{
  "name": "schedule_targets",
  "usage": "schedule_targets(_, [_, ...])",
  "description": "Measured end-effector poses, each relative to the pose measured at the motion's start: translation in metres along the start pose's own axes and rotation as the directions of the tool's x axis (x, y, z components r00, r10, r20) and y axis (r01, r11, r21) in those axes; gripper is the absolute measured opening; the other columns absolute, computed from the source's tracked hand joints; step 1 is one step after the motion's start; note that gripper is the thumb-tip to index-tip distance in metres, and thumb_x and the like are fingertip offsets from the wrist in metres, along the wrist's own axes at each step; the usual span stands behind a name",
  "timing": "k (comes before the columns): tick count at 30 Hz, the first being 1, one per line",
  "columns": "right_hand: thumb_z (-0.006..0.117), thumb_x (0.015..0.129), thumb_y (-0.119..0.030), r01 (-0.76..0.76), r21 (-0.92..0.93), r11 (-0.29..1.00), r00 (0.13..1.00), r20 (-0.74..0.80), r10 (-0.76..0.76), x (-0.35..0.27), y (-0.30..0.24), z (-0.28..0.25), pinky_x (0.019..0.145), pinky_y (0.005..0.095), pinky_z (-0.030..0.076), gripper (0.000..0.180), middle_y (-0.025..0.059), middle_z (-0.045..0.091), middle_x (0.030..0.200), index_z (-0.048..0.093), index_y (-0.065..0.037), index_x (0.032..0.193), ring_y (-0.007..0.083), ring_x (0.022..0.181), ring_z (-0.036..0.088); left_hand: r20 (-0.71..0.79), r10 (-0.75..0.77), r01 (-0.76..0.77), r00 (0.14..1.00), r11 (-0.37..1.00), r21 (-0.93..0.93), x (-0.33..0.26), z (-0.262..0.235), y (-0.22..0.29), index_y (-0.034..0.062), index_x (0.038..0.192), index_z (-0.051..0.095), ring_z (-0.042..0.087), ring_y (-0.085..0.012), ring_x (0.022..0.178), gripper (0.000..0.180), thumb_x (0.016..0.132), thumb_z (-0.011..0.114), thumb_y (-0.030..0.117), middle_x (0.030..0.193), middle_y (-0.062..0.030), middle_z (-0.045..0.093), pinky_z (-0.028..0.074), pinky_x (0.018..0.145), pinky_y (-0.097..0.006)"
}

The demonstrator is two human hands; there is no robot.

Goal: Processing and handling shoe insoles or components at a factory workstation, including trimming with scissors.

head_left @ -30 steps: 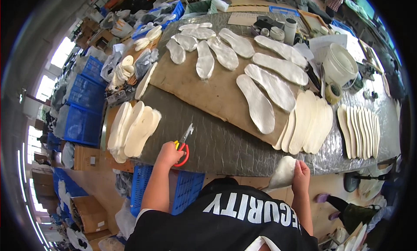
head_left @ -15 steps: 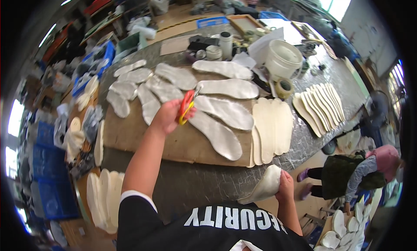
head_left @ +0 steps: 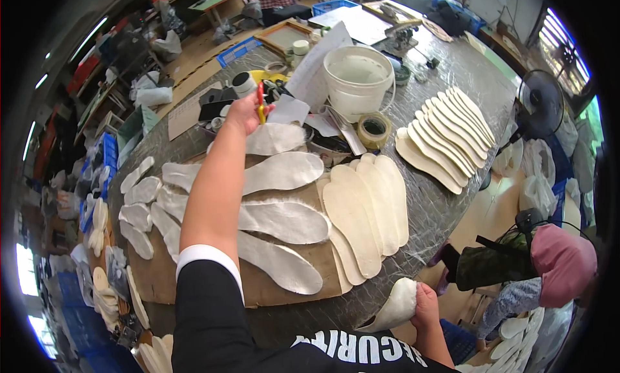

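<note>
My left hand point(head_left: 243, 115) is stretched far over the table and closed on scissors with red and yellow handles point(head_left: 261, 100); their blades cannot be made out. Below it lie white fluffy insoles point(head_left: 284, 219), spread on a brown board point(head_left: 271, 295). Close to my body, my right hand point(head_left: 425, 306) grips one bent fluffy insole point(head_left: 396, 304) by its edge, off the table's front side. Between the two hands, a fan of cream insoles point(head_left: 361, 208) overlaps the board's right edge.
A white bucket point(head_left: 358, 82), a tape roll point(head_left: 374, 129) and a dark-labelled jar point(head_left: 243, 82) stand at the back. Layered cream insoles point(head_left: 445, 141) lie at the right. A person in a pink hood point(head_left: 563, 263) bends beside the table. A black fan point(head_left: 542, 99) stands beyond.
My left hand has moved with the scissors from above the fluffy insoles to the clutter at the back. My right hand still holds its insole. The view has shifted to the right.
</note>
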State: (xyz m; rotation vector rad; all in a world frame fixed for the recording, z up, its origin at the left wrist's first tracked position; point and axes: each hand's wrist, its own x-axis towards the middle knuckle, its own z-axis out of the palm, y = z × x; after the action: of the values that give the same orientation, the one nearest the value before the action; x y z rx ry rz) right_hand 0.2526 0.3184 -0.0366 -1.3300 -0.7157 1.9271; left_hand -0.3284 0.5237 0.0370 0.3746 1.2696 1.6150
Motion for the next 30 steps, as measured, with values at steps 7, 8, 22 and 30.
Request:
schedule_targets(7, [0.05, 0.1, -0.018, -0.02, 0.044, 0.999, 1.0, -0.018, 0.021, 0.02, -0.046, 0.022, 0.066, 0.0247, 0.048, 0.02, 0.0008, 0.063, 0.084, 0.061, -0.003, 0.093, 0.009, 0.072, 0.058, -0.245, 0.206, -0.049, 0.947, 0.851, 0.523, 0.049, -0.031, -0.007, 0.0028, 0.09, 0.063, 0.063, -0.0183, 0.071, 0.036, 0.09, 0.065, 0.039, 0.083, -0.0074, 0.063, 0.051, 0.057, -0.034])
schedule_targets(8, [0.05, 0.1, -0.018, -0.012, 0.056, 0.998, 1.0, -0.017, 0.013, 0.021, -0.054, 0.026, 0.066, 0.0243, 0.047, 0.019, 0.0, 0.063, 0.084, 0.06, -0.003, 0.094, 0.0082, 0.073, 0.058, -0.209, 0.241, -0.077, 0.948, 0.808, 0.584, 0.051, -0.033, -0.007, 0.0016, 0.085, 0.066, 0.062, -0.017, 0.068, 0.037, 0.085, 0.07, 0.038, 0.082, -0.0068, 0.063, 0.048, 0.055, -0.03])
schedule_targets(22, [0.075, 0.081, -0.007, 0.323, 0.182, 0.929, 0.902, 0.238, -0.361, 0.025, -0.036, 0.111, 0.073, 0.0258, 0.051, 0.029, 0.0027, 0.063, 0.092, 0.056, -0.005, 0.103, 0.0114, 0.079, 0.061, 0.373, -0.327, 0.151, 0.868, 0.89, 0.43, -0.288, 0.123, -0.163, 0.0009, 0.123, 0.053, 0.06, -0.0141, 0.097, 0.048, 0.079, 0.073, -0.001, 0.111, -0.0104, 0.063, 0.048, 0.087, -0.027])
schedule_targets(30, [0.071, 0.066, 0.011, 0.786, -0.233, 0.572, 0.601, 0.501, -0.623, -0.007, -0.04, 0.113, 0.066, 0.0291, 0.052, 0.043, 0.0083, 0.063, 0.084, 0.056, -0.004, 0.102, 0.0201, 0.075, 0.063, 0.433, 0.034, -0.085, 0.901, 0.992, 0.098, -0.362, 0.095, -0.151, 0.0032, 0.106, 0.055, 0.06, -0.0181, 0.096, 0.032, 0.079, 0.07, -0.005, 0.104, -0.0134, 0.062, 0.049, 0.084, -0.028])
